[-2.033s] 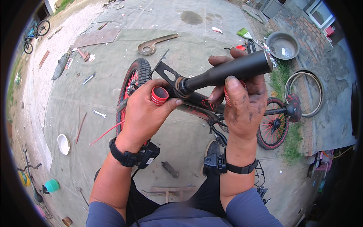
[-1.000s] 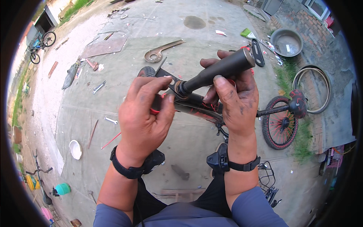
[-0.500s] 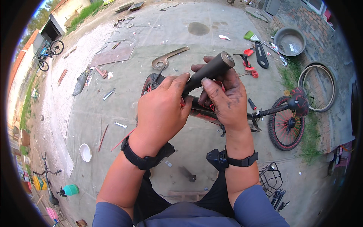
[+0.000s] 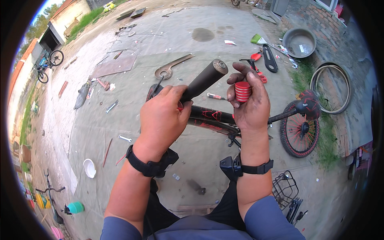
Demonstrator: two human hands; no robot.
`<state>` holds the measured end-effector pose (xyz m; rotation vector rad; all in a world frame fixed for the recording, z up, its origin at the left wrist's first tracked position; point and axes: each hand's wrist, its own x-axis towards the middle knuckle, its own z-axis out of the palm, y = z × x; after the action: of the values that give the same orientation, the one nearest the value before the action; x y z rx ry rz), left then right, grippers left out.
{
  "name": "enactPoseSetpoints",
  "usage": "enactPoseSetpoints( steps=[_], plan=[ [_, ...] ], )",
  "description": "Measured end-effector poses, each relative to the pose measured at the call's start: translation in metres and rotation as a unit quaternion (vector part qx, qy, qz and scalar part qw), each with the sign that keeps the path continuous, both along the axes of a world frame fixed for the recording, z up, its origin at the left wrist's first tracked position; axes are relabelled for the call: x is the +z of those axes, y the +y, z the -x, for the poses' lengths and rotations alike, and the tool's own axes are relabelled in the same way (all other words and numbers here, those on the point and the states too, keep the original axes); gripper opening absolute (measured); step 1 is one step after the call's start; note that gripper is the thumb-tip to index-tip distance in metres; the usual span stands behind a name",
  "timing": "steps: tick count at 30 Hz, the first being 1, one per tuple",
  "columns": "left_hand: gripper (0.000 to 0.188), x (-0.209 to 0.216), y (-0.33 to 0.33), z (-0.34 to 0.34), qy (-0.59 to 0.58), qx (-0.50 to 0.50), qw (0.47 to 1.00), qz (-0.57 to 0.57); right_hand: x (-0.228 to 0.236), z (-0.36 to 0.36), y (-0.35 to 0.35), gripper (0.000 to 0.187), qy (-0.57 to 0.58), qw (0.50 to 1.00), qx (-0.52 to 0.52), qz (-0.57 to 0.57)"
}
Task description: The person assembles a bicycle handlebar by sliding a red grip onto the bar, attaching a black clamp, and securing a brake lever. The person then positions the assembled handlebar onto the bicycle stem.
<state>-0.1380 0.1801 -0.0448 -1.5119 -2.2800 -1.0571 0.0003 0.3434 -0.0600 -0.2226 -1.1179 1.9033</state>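
- The smooth, matt-black tube [image 4: 205, 80] slants in front of the person, its long axis running from near left to far right; its round, worn-metal capped end points far right and upward.
- The person's left hand [image 4: 166, 114] is closed about the tube's lower end.
- The person's right hand [image 4: 252, 102], palm up and fingers curled, holds a short red ribbed cylinder [image 4: 243, 92] with silvery rings, its axis roughly upright, just right of the tube.
- Beneath both hands, the black bicycle frame [image 4: 210, 114] with angular red markings runs left to right, toward a red-spoked wheel [image 4: 302, 132].
- Small pale lettering on the black-and-red saddle [image 4: 310, 106] is too small to read, as is print on the white-and-dark stick [image 4: 216, 96] beyond the frame.
- The left hand hides the tube's base; a red sliver [image 4: 180, 106] shows by its thumb, its kind unclear.
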Motion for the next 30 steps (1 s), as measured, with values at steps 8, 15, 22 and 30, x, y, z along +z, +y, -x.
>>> enactPoseSetpoints(
  steps=[8, 15, 22, 30],
  plan=[
    [0.029, -0.002, 0.002, 0.0, 0.023, 0.005, 1.0, -0.013, 0.004, -0.005, 0.0, 0.062, 0.145, 0.984, 0.097, 0.041],
    [0.028, -0.002, 0.002, 0.0, 0.028, 0.005, 0.999, -0.015, 0.009, -0.004, -0.012, 0.053, 0.084, 0.996, -0.012, -0.009],
    [0.03, -0.001, 0.002, 0.001, 0.018, 0.004, 1.0, -0.012, -0.012, 0.013, -0.022, 0.053, -0.128, 0.983, 0.042, -0.126],
    [0.036, 0.005, 0.0, -0.001, 0.009, -0.007, 1.0, -0.023, -0.013, 0.033, -0.044, 0.036, -0.102, 0.985, 0.003, -0.138]
  ],
)
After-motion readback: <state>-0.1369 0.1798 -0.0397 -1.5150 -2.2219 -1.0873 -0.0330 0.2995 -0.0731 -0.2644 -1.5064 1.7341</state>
